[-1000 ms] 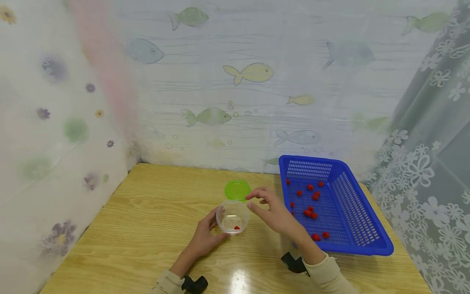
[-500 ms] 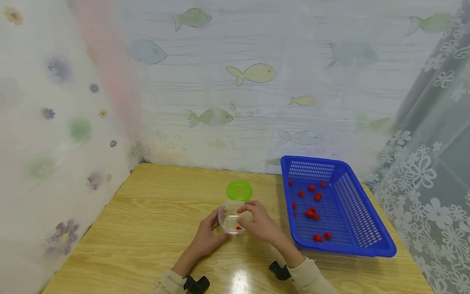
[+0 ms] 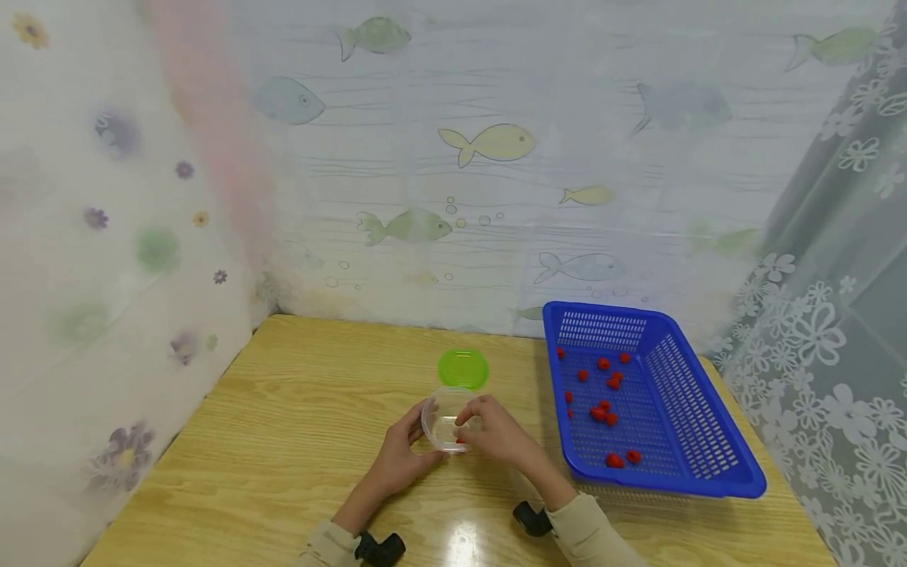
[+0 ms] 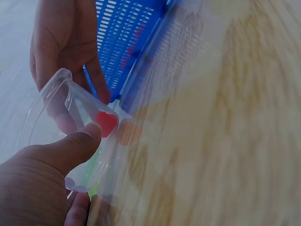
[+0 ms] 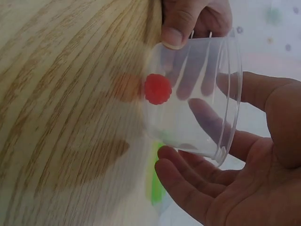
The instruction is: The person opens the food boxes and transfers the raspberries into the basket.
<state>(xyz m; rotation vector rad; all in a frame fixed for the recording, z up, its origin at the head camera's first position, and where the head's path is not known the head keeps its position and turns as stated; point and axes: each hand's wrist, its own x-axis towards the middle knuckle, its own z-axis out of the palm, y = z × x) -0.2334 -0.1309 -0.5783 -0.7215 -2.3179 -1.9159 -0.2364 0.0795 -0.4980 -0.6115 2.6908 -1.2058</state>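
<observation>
A clear plastic tub [image 3: 434, 425] stands on the wooden table, gripped by my left hand [image 3: 400, 457] with the thumb on the near side and the fingers around the far side. One red raspberry [image 5: 157, 89] lies at its bottom; in the left wrist view this raspberry [image 4: 107, 123] shows through the wall beside my left thumb. My right hand [image 3: 498, 435] is at the tub's right side. In the right wrist view its thumb and forefinger reach in over the rim, apart, with nothing between them, while the other fingers stay outside, loosely bent.
A green lid [image 3: 463, 368] lies flat behind the tub. To the right stands a blue plastic basket [image 3: 666, 482] with several raspberries [image 3: 615, 461] scattered on its floor. A curtain [image 3: 489, 236] with fish prints hangs along the table's far edge.
My right hand has moved left and down from beside the tub's rim, and its thumb and forefinger have gone inside. The left hand keeps its grip on the tub.
</observation>
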